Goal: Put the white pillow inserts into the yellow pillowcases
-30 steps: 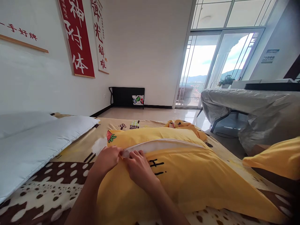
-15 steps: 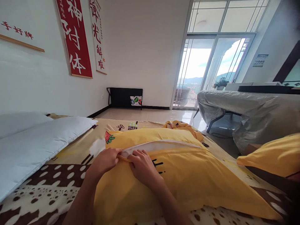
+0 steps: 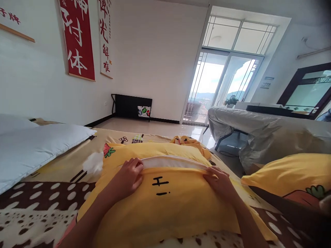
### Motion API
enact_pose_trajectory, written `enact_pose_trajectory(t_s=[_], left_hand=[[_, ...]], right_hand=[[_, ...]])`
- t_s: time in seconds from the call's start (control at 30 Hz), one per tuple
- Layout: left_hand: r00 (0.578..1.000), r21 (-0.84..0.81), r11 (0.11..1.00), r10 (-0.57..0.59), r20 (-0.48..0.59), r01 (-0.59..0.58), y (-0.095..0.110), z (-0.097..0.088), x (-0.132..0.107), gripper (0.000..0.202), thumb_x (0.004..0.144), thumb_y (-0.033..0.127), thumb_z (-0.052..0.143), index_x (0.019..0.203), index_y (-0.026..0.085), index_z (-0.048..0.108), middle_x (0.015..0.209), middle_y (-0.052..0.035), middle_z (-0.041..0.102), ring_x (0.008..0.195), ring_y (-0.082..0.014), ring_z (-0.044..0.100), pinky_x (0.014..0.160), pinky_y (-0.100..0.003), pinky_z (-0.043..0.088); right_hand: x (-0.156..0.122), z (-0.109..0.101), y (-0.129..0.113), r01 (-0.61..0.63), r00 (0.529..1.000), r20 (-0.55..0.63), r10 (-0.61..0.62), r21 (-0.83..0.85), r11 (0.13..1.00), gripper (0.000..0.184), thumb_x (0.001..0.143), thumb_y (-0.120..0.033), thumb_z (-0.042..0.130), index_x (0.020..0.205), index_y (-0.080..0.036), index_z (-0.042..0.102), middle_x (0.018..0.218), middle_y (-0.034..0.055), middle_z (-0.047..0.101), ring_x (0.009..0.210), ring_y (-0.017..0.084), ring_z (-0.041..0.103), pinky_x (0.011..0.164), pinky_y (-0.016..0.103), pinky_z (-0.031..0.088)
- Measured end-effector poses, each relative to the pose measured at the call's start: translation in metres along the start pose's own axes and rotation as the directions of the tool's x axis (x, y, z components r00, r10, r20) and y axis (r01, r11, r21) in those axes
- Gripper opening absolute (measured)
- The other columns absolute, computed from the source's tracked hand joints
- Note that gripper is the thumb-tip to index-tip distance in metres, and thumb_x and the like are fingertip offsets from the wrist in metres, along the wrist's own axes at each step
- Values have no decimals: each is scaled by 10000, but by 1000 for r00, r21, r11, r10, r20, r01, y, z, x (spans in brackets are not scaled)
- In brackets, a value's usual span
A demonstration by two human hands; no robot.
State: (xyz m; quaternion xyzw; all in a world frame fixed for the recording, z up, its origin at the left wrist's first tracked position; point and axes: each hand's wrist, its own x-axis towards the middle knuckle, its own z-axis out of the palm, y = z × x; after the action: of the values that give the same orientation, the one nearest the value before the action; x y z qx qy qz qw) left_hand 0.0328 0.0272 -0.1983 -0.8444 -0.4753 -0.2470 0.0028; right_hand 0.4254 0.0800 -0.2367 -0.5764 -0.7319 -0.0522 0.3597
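Observation:
A yellow pillowcase (image 3: 181,203) with black "Hi" lettering and a strawberry print at its far left corner lies in front of me on the bed. Through its long slit a white pillow (image 3: 168,162) shows inside. My left hand (image 3: 133,175) grips the slit's edge near its left end, fingers curled over the cloth. At the right end, my right hand (image 3: 217,177) pinches the same near edge. Between the two hands the edge runs fairly straight.
White pillows (image 3: 49,144) lie on the patterned bedspread (image 3: 51,191) at left. Bunched yellow cloth (image 3: 191,141) sits beyond the pillowcase. Another yellow pillow (image 3: 292,175) is at right, near a plastic-covered table (image 3: 269,125). A black folded frame (image 3: 131,106) leans against the far wall.
My right hand has moved from beside my left hand to the slit's right end. My left hand has shifted slightly right along the edge. The view has turned right.

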Motion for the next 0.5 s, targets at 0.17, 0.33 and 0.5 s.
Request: enact_pose_trajectory(t_s=[0.17, 0.33, 0.5], left_hand=[[988, -30, 996, -82, -128, 78, -8, 26, 8, 215, 917, 265, 345, 886, 196, 547, 1064, -92, 621, 994, -236, 551, 857, -384, 397], [936, -126, 972, -226, -268, 199, -13, 24, 9, 250, 928, 363, 323, 915, 221, 529, 889, -56, 678, 812, -214, 608, 719, -311, 430], [733, -160, 902, -420, -535, 401, -16, 3, -11, 239, 900, 378, 365, 985, 221, 524, 960, -72, 686, 877, -227, 631, 777, -311, 450]], right_hand=[[-4, 12, 8, -43, 993, -107, 42, -4, 999, 243, 804, -404, 457, 787, -236, 632, 964, 68, 688, 990, 247, 592, 889, 428, 314], [-2, 8, -12, -5, 978, -209, 13, 39, 999, 207, 831, -347, 436, 818, -215, 594, 827, 57, 679, 863, 226, 604, 854, 414, 313], [-14, 8, -59, 61, 889, -457, 20, 163, 985, 159, 870, -292, 418, 845, -219, 556, 800, 56, 630, 822, 214, 570, 773, 364, 386]])
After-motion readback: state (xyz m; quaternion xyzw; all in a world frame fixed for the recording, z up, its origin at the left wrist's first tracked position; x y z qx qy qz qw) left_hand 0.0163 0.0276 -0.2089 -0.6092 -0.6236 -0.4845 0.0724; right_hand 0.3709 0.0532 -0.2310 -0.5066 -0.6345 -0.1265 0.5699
